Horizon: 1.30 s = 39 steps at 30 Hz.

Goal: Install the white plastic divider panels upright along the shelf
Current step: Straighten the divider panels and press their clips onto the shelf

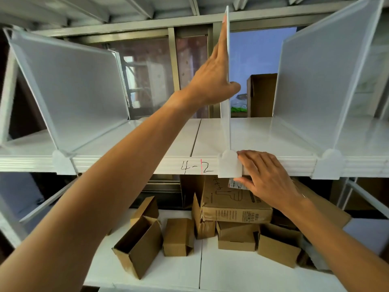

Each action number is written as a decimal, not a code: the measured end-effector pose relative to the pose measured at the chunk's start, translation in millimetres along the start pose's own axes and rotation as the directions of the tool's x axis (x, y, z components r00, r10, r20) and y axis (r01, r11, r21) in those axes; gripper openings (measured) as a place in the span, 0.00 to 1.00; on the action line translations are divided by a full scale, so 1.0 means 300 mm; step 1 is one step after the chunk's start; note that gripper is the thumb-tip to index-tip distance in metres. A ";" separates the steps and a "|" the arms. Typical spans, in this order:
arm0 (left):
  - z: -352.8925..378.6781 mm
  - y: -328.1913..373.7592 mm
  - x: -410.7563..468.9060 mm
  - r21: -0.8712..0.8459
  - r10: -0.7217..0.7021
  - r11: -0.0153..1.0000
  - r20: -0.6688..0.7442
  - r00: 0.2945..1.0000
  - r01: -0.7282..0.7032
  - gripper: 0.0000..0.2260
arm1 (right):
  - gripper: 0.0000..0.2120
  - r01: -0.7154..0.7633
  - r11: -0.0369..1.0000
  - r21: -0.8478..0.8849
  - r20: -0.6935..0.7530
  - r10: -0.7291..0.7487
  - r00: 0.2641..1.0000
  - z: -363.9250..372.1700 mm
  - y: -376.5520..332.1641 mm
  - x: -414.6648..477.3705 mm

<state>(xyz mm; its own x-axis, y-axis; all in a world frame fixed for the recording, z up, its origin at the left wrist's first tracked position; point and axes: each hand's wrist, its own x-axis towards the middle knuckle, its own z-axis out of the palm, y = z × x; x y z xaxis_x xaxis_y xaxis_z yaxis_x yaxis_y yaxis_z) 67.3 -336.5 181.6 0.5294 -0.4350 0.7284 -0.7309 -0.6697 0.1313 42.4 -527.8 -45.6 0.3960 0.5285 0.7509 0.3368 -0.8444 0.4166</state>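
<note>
A white divider panel (227, 123) stands upright, edge-on to me, in the middle of the white shelf (172, 140). My left hand (214, 76) lies flat against its left face with the thumb hooked around the front edge. My right hand (263, 178) grips the shelf's front lip and touches the panel's white foot clip (229, 164). Two more divider panels stand on the same shelf: one at the left (71, 89) and one at the right (320, 81), each with a clip on the front lip.
"4-2" is handwritten on the shelf lip (196, 167). The lower shelf (189, 268) holds several cardboard boxes (235, 205), some open. Metal beams (130, 20) of the shelf above run close overhead. A brown carton (262, 95) stands behind the shelf.
</note>
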 end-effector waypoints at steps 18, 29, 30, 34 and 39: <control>-0.044 -0.067 -0.043 0.021 -0.032 0.999 0.016 0.999 0.031 0.50 | 0.30 0.067 0.998 0.016 0.018 -0.068 0.998 0.010 -0.024 0.029; -0.052 -0.088 -0.035 -0.004 -0.023 1.000 -0.004 1.000 0.023 0.49 | 0.32 0.150 0.984 -0.098 -0.097 -0.159 0.982 0.043 0.002 0.052; -0.052 -0.094 -0.032 0.001 -0.025 1.000 -0.005 1.000 0.025 0.49 | 0.32 0.140 0.984 -0.111 -0.105 -0.151 0.983 0.048 -0.001 0.051; -0.070 -0.123 -0.044 0.047 -0.012 0.999 -0.003 1.000 0.012 0.49 | 0.32 0.104 0.988 -0.117 -0.122 -0.118 0.986 0.054 -0.020 0.074; -0.094 -0.161 -0.061 0.082 -0.028 0.996 0.008 1.000 0.027 0.48 | 0.33 0.076 0.987 -0.142 -0.092 -0.090 0.992 0.051 -0.055 0.099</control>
<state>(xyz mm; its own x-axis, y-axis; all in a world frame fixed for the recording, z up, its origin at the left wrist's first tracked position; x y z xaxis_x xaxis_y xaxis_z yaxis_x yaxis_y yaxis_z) 80.8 -279.3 180.7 0.5531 -0.4206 0.7191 -0.6783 -0.7286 0.0956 61.7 -496.7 -38.1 0.2839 0.5920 0.7543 0.2410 -0.8054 0.5415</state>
